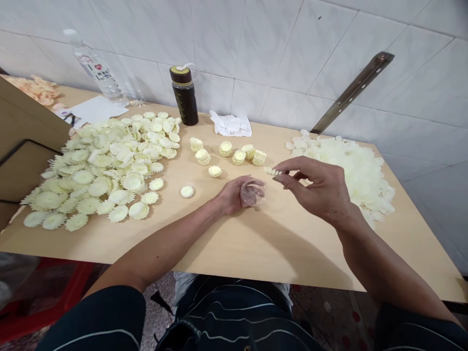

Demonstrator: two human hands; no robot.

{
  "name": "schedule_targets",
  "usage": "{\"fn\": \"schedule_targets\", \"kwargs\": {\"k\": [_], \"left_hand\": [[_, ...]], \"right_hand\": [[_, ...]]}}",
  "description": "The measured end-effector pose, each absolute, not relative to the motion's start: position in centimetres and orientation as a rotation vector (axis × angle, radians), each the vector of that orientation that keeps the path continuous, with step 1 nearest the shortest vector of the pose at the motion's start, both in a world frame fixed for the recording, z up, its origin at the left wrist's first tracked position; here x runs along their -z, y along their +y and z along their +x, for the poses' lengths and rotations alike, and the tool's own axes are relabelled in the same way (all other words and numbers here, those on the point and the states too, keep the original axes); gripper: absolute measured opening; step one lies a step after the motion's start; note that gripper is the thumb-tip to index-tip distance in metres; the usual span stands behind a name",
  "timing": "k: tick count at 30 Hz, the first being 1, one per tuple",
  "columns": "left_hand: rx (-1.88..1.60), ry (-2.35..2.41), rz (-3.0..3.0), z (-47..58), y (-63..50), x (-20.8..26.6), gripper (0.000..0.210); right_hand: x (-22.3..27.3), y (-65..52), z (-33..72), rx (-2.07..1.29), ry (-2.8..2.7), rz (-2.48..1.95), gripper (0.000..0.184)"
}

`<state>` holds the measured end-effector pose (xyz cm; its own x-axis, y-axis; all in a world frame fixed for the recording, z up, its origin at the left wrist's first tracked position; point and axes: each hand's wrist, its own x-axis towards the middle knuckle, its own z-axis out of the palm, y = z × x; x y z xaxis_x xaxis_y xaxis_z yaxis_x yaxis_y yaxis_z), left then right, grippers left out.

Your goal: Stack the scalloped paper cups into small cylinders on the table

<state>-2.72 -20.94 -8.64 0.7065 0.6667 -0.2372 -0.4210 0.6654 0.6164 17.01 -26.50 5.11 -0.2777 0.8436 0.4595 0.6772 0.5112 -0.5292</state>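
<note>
My left hand (pixel 234 195) is closed around a small clear plastic cup (pixel 252 193) low over the middle of the table. To its right, my right hand (pixel 314 187) pinches a small pale yellow scalloped disc (pixel 272 171) edge-on between thumb and fingertips, just above and right of the cup. Whether it is one disc or a thin stack I cannot tell. Beyond my hands stand several short stacks of the same yellow discs (pixel 225 148). A smaller stack (pixel 215 171) and a low piece (pixel 187 191) lie nearer my left forearm.
A wide heap of cream scalloped discs (pixel 98 170) covers the table's left side. Thin whitish petal pieces (pixel 358 170) are piled at right. Along the wall stand a dark drink bottle (pixel 185 97), a clear plastic bottle (pixel 97 68), crumpled tissue (pixel 230 125) and a leaning metal strip (pixel 353 92).
</note>
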Motion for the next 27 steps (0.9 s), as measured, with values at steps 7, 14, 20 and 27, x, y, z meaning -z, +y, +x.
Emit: {"fn": "schedule_targets", "kwargs": {"k": [7, 14, 20, 27], "left_hand": [[-0.381, 0.472, 0.676, -2.1, -22.3, 8.3, 0.042], [-0.354, 0.449, 0.682, -2.5, -21.8, 8.5, 0.049], [-0.334, 0.414, 0.693, -2.5, -21.8, 8.4, 0.048], [-0.36, 0.373, 0.696, -2.3, -21.8, 8.8, 0.05]], "right_hand": [[-2.9, -20.4, 14.2, -0.599, -2.036, -1.211, 0.028], [0.2, -15.3, 8.2, -0.553, -2.422, -0.936, 0.011], [1.3, -12.9, 6.0, -0.467, -2.695, -0.787, 0.014], [2.1, -12.3, 5.1, -0.342, -2.906, -0.784, 0.016]]}}
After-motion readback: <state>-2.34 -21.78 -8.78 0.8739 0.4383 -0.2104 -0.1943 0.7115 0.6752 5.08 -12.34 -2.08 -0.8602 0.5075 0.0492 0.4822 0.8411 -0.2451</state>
